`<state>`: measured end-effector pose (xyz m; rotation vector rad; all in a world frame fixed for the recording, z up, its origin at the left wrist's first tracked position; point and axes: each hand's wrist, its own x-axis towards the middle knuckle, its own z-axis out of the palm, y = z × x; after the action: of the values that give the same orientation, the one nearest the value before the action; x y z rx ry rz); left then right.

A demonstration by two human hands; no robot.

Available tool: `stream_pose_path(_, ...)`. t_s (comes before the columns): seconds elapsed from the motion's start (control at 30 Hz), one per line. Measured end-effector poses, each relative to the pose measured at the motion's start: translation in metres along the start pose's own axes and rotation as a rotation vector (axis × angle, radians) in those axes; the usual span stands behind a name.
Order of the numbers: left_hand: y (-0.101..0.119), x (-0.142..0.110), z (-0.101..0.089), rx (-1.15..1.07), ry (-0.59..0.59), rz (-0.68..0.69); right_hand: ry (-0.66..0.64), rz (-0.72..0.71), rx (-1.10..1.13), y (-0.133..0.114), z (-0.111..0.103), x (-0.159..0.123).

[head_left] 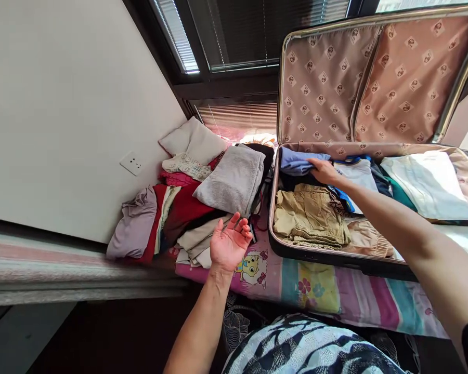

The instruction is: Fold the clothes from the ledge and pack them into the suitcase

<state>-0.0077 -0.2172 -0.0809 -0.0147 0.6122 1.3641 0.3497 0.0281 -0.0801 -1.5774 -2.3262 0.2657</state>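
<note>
From where I stand, the folded blue garment (298, 161) lies in the back corner of the open suitcase (315, 253), at the end nearest the clothes pile, and the right hand (324, 171) is on it, coming in from the right with its fingertips against the garment's near right part. Whether those fingers pinch the cloth or only press it, I can't tell from here. The left hand (230, 244) is well apart from the blue garment, outside the case, palm up and empty, its fingers loosely curled and spread open. It hovers just in front of a folded grey garment (234, 179) that tops the heap beside the suitcase, with beige clothes (203, 240) next to the wrist and a mauve garment (134, 223) farther off against the wall. Inside the case, khaki clothing (310, 215) sits in front of the blue piece, a white shirt (356, 174) lies to its right beyond the right hand, and pale folded clothes (432, 182) fill the far end. The patterned lid (323, 83) stands raised behind, and a colourful printed cover (320, 285) spreads under it all.
</note>
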Motion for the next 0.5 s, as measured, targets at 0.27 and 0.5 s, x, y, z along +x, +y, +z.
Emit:
stream_pose_path(0.27,-0.006,0.004,0.003,-0.003,-0.010,-0.014,-0.049,0.013,-0.195,-0.016,-0.035,0.004)
stream_pose_path(0.5,-0.008,0.003,-0.005,0.020,-0.032,-0.011,-0.353,-0.018,-0.243,-0.046,0.033,-0.040)
